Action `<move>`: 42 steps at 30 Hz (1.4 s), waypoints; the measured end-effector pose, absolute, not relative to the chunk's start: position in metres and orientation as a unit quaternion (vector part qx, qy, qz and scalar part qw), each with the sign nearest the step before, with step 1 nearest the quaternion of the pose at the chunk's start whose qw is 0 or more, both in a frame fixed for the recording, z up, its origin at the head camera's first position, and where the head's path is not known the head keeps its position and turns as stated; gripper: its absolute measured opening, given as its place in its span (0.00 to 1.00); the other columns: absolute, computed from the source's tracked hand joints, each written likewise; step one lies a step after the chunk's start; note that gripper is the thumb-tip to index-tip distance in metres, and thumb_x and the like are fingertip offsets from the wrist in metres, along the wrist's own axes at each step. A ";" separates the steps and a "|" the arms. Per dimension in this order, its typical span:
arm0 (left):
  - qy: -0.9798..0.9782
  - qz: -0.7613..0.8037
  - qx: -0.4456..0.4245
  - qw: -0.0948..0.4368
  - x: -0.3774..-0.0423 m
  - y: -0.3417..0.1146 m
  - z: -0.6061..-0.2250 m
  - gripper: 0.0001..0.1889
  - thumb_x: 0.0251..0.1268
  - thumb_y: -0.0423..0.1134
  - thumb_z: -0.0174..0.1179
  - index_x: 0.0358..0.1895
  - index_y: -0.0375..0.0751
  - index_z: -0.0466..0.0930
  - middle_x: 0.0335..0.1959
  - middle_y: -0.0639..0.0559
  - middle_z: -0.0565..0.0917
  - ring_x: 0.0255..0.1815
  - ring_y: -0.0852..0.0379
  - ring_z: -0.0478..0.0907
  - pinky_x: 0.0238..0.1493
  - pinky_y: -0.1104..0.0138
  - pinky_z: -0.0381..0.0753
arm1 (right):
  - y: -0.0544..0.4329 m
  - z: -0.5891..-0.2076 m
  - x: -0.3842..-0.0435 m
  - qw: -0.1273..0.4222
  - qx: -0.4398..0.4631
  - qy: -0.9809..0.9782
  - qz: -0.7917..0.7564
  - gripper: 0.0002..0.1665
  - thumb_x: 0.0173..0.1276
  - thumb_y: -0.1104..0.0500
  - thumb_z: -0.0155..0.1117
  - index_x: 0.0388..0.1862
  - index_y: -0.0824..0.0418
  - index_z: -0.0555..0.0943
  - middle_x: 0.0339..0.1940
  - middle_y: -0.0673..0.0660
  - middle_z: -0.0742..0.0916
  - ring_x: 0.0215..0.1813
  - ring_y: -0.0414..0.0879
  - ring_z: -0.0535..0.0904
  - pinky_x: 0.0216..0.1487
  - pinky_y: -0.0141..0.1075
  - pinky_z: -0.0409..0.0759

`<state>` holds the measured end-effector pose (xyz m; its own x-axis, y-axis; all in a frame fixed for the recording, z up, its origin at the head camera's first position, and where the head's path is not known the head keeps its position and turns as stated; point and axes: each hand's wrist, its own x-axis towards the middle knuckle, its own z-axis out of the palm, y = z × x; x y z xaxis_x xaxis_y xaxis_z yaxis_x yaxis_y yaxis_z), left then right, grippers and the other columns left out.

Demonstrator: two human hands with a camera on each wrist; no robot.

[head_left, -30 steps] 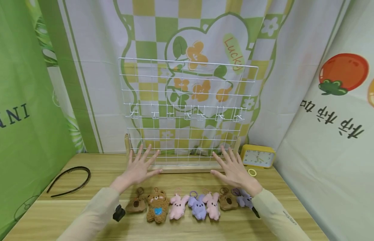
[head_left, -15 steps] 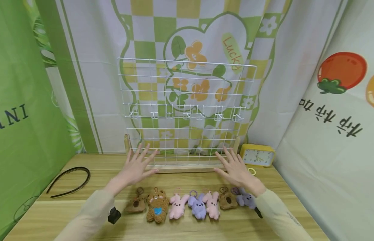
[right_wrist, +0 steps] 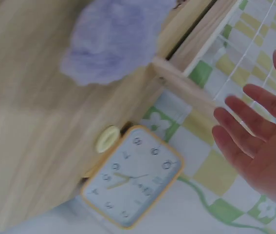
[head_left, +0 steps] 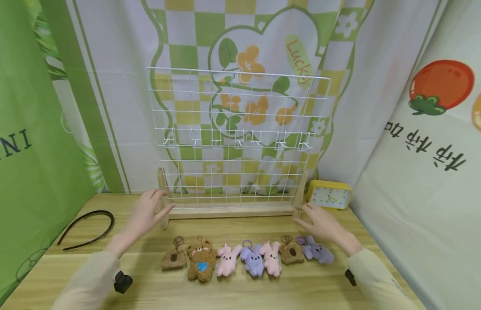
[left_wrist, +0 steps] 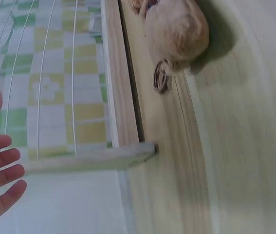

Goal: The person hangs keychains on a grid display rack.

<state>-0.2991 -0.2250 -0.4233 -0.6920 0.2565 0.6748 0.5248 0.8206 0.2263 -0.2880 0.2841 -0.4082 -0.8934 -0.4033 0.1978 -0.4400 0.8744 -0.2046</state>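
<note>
A white wire grid point(head_left: 240, 73) stands upright in a wooden base, with several white hooks point(head_left: 239, 142) across its middle. Beside the left wooden post point(head_left: 161, 183) is my left hand point(head_left: 143, 215), fingers extended and holding nothing; the left wrist view shows the hand point(left_wrist: 1, 178) spread near that post. My right hand point(head_left: 321, 223) is at the right post point(head_left: 301, 189), its fingers extended in the right wrist view. In front of the base lies a row of plush keychains, among them a brown bear point(head_left: 200, 256), a pink bunny point(head_left: 227, 261) and a purple plush point(head_left: 318, 251) below my right hand.
A yellow clock point(head_left: 329, 194) stands behind my right hand. Near it a pale yellow ring point(right_wrist: 108, 139) lies on the table. At the left is a black headband point(head_left: 87, 230). Printed curtains surround the wooden table point(head_left: 209, 297) on its far sides.
Both hands have moved outward, from in front of the grid to its left and right posts. Their spread fingers have come closer together. The keychains have stayed in place.
</note>
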 end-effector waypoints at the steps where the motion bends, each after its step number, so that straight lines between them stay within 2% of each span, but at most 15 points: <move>1: -0.890 -0.218 -0.212 0.339 -0.300 -0.229 -0.424 0.21 0.57 0.38 0.71 0.47 0.25 0.78 0.43 0.33 0.83 0.46 0.37 0.79 0.52 0.45 0.81 | 0.287 -0.409 -0.289 0.072 0.222 -0.964 0.129 0.30 0.75 0.45 0.57 0.62 0.68 0.76 0.59 0.68 0.83 0.59 0.63 0.80 0.59 0.58 0.82; 6: -0.889 -0.274 -0.145 0.338 -0.303 -0.242 -0.424 0.14 0.60 0.35 0.69 0.38 0.27 0.75 0.33 0.35 0.80 0.36 0.41 0.76 0.39 0.55 0.79 | 0.299 -0.417 -0.296 0.060 0.243 -0.955 0.159 0.21 0.73 0.52 0.61 0.54 0.68 0.80 0.50 0.66 0.87 0.51 0.60 0.84 0.53 0.55 0.85; 8: -0.894 -0.297 -0.111 0.317 -0.305 -0.245 -0.422 0.15 0.63 0.38 0.67 0.38 0.28 0.74 0.33 0.35 0.78 0.36 0.42 0.75 0.38 0.58 0.77 | 0.302 -0.420 -0.298 0.057 0.249 -0.953 0.165 0.17 0.72 0.54 0.62 0.51 0.67 0.82 0.46 0.63 0.88 0.48 0.57 0.85 0.50 0.52 0.86; 10: -0.900 -0.317 -0.079 0.288 -0.307 -0.248 -0.421 0.17 0.66 0.41 0.66 0.40 0.28 0.73 0.36 0.33 0.78 0.37 0.42 0.76 0.39 0.57 0.79 | 0.304 -0.424 -0.301 0.052 0.256 -0.950 0.172 0.15 0.71 0.56 0.62 0.48 0.66 0.83 0.42 0.61 0.89 0.45 0.53 0.85 0.47 0.49 0.86; 14: -0.909 -0.356 -0.044 0.213 -0.315 -0.251 -0.419 0.26 0.70 0.47 0.62 0.53 0.23 0.71 0.48 0.27 0.79 0.47 0.34 0.78 0.49 0.47 0.83 | 0.305 -0.428 -0.304 0.037 0.265 -0.946 0.182 0.13 0.71 0.57 0.62 0.44 0.65 0.84 0.37 0.56 0.89 0.39 0.46 0.84 0.42 0.40 0.87; 18: -0.907 -0.392 -0.050 0.143 -0.327 -0.253 -0.424 0.36 0.71 0.46 0.60 0.67 0.19 0.60 0.62 0.21 0.72 0.61 0.27 0.73 0.63 0.40 0.77 | 0.303 -0.430 -0.307 0.001 0.263 -0.947 0.187 0.12 0.71 0.57 0.62 0.43 0.66 0.84 0.36 0.55 0.89 0.37 0.42 0.83 0.38 0.32 0.84; 22: -0.909 -0.399 -0.058 0.105 -0.335 -0.253 -0.430 0.40 0.72 0.47 0.59 0.72 0.19 0.53 0.68 0.20 0.66 0.67 0.24 0.68 0.67 0.39 0.73 | 0.302 -0.433 -0.309 -0.018 0.269 -0.944 0.188 0.11 0.70 0.58 0.63 0.41 0.66 0.83 0.35 0.55 0.88 0.36 0.42 0.83 0.38 0.31 0.84; 27: -0.910 -0.398 -0.067 0.092 -0.340 -0.249 -0.434 0.38 0.73 0.47 0.57 0.72 0.20 0.56 0.68 0.21 0.67 0.66 0.25 0.70 0.67 0.40 0.73 | 0.302 -0.437 -0.310 -0.030 0.267 -0.946 0.181 0.09 0.67 0.58 0.66 0.39 0.64 0.83 0.34 0.54 0.88 0.36 0.40 0.82 0.39 0.34 0.85; 31: -0.909 -0.398 -0.074 0.101 -0.342 -0.247 -0.438 0.33 0.74 0.43 0.56 0.70 0.20 0.61 0.65 0.22 0.72 0.63 0.27 0.74 0.64 0.42 0.77 | 0.302 -0.439 -0.309 -0.042 0.254 -0.950 0.173 0.08 0.65 0.58 0.67 0.37 0.64 0.83 0.32 0.52 0.87 0.34 0.38 0.79 0.36 0.31 0.81; 37: -0.910 -0.391 -0.079 0.112 -0.343 -0.244 -0.441 0.23 0.74 0.39 0.55 0.60 0.20 0.71 0.56 0.22 0.79 0.56 0.28 0.79 0.57 0.43 0.82 | 0.303 -0.443 -0.311 -0.049 0.251 -0.953 0.165 0.06 0.63 0.60 0.69 0.31 0.60 0.82 0.28 0.50 0.85 0.29 0.33 0.73 0.31 0.26 0.76; 42: -0.910 -0.389 -0.078 0.121 -0.344 -0.242 -0.442 0.19 0.74 0.37 0.55 0.54 0.21 0.75 0.53 0.22 0.81 0.54 0.28 0.81 0.56 0.43 0.83 | 0.305 -0.446 -0.312 -0.064 0.244 -0.952 0.172 0.08 0.63 0.58 0.70 0.29 0.59 0.81 0.25 0.49 0.84 0.26 0.33 0.71 0.26 0.26 0.73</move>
